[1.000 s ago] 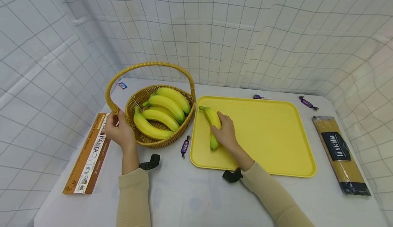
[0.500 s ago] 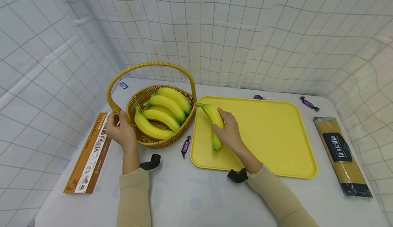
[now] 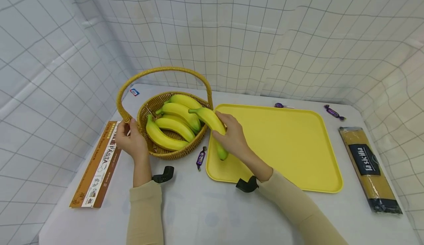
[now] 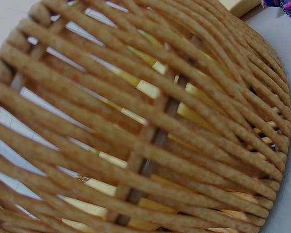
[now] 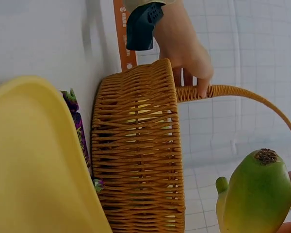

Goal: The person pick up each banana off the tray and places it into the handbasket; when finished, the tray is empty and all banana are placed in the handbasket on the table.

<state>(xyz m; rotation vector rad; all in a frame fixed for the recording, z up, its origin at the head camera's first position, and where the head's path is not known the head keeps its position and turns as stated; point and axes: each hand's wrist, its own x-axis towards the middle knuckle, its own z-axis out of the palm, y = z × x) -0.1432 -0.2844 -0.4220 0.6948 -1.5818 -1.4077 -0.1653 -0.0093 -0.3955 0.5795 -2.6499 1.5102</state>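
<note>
My left hand [image 3: 132, 142] grips the foot of the arched handle [image 3: 163, 68] on the wicker basket [image 3: 172, 156], at its left side. Several yellow bananas [image 3: 165, 138] lie inside the basket. In my right hand [image 3: 233, 136] is another banana [image 3: 210, 119], held around its middle between thumb and fingers. Its stem end overlaps the basket's right rim in the head view, and its green tip hangs over the tray's left part. The right wrist view shows that banana's green tip [image 5: 262, 189] up close, above the level of the basket wall. Woven strands fill the left wrist view.
A yellow tray [image 3: 285, 145] lies right of the basket. One purple wrapped candy [image 3: 200, 158] sits between them; a lollipop [image 3: 279, 105] and another candy [image 3: 334, 112] lie behind the tray. A pasta box [image 3: 96, 167] is at left, a spaghetti pack [image 3: 367, 167] at right.
My right hand has lifted the banana off the tray and carried it left to the basket's right rim. The left hand keeps its grip on the handle.
</note>
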